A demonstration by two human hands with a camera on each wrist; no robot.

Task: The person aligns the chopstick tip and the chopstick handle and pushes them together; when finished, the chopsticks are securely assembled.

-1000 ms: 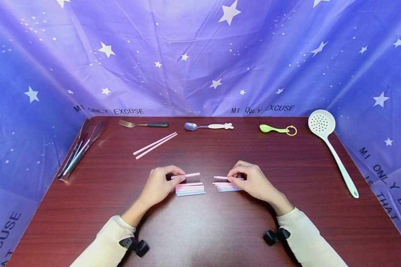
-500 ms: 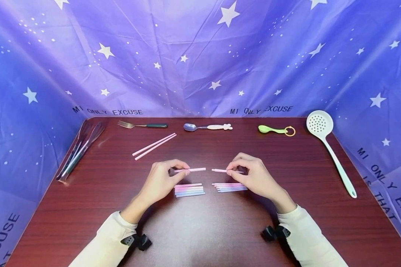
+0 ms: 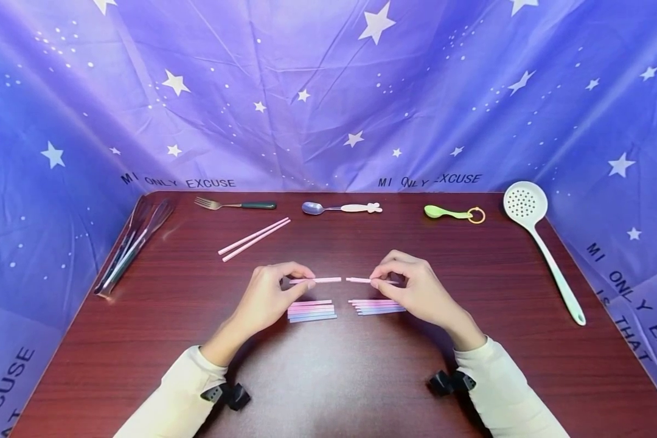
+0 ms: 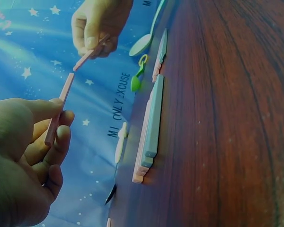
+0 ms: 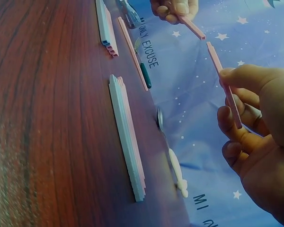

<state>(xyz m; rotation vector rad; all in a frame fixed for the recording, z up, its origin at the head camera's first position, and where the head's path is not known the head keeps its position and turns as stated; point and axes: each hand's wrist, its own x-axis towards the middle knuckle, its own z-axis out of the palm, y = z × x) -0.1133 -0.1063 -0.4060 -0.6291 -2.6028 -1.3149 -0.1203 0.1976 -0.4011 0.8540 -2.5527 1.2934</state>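
Note:
My left hand pinches a pink chopstick half between thumb and fingers, above the table. Facing it, my right hand pinches another pink chopstick half, which has a narrower tip. Their ends point at each other with a small gap between. Below the left hand lies a row of pink and blue chopstick halves. A second such row lies under the right hand, which partly hides it. In the right wrist view the left piece shows a hollow end.
Two long pink chopsticks lie behind the left hand. Along the back are a fork, a spoon and a green spoon with a ring. A slotted skimmer lies at right, clear-wrapped utensils at left.
Both hands have risen away from the rows with their chopstick halves. The left piece has moved right, and the gap between the two ends has narrowed.

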